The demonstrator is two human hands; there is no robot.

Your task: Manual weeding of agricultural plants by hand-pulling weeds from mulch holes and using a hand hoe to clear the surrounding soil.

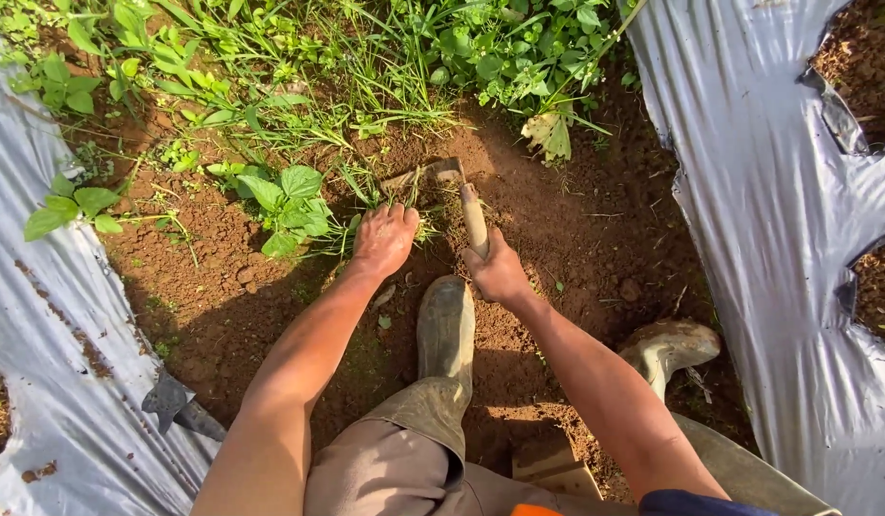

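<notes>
Two hands are working a furrow of red-brown soil [576, 220] at the centre of the frame. The left hand [383, 237] is pressing down, fingers spread, on a tuft of grass [419, 215] beside a broad-leaved weed [291, 205]. The right hand [498, 272] is gripping the wooden handle of a small hoe [452, 186], its blade biting the ground just above. Bare, scraped earth is lying in the lower and right parts; judged from this, weeding is partly done, with dense green growth [366, 57] still standing across the top. Silver plastic mulch [748, 143] is flanking both sides, and rubber boots [445, 330] are resting below.
</notes>
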